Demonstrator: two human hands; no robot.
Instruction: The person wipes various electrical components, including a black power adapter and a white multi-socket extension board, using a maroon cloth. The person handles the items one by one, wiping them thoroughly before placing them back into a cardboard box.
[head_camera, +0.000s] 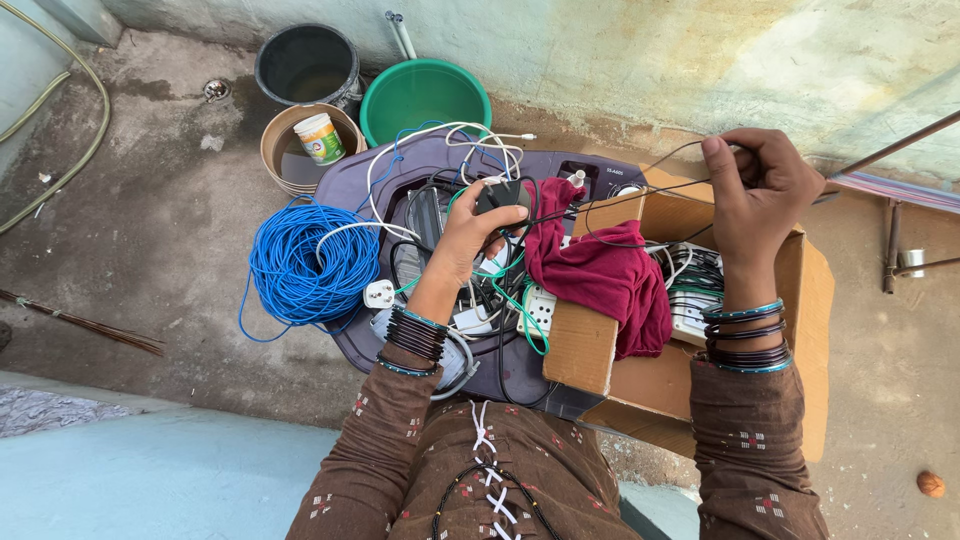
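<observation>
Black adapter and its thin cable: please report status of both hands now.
Left hand grips black adapter. Right hand pinches its thin black cable, stretched between the hands. Maroon cloth and cardboard box lie below the cable.

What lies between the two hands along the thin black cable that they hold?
Nothing blocks it. The black cable runs free from the left hand, which holds a black adapter, over the maroon cloth to the right hand.
</observation>
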